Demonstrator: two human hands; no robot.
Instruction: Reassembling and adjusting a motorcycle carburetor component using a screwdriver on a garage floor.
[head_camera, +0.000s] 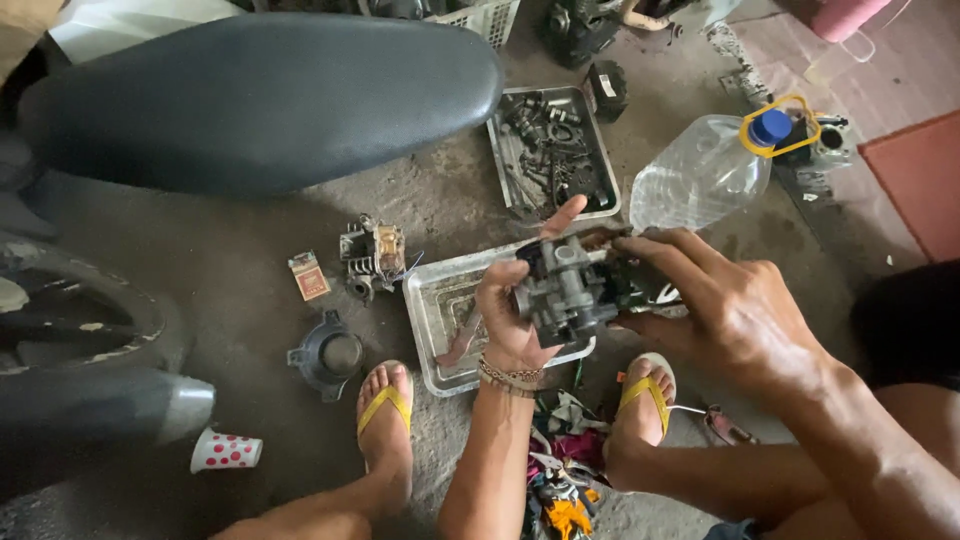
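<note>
Two metal trays (430, 330) (600, 150), one carburetor (565, 290), one plastic bottle (700, 175), one dotted cup (225, 452), two yellow sandals (385, 405) (648, 390) (both worn), all on the floor (240, 280).

The person squats on the concrete floor (250, 290), holding a grey metal carburettor (570, 290) between the left hand (515, 315) and the right hand (730, 310), above a shallow rectangular metal tray (440, 335) that lies between the two feet in yellow flip-flops (385, 405). Behind that tray lies a second metal tray full of small dark engine parts (550, 150), and to its right a clear plastic jug with a blue cap (700, 175) lies on its side. Left of the near tray sit a small engine part with a copper-coloured block (372, 255), a small red card packet (309, 275) and a round dark cap (328, 355). A white paper cup with red dots (225, 452) lies further left, and a long black motorcycle seat (260, 100) stretches behind. Coloured rags (560, 480) lie near the person's right foot.
</note>
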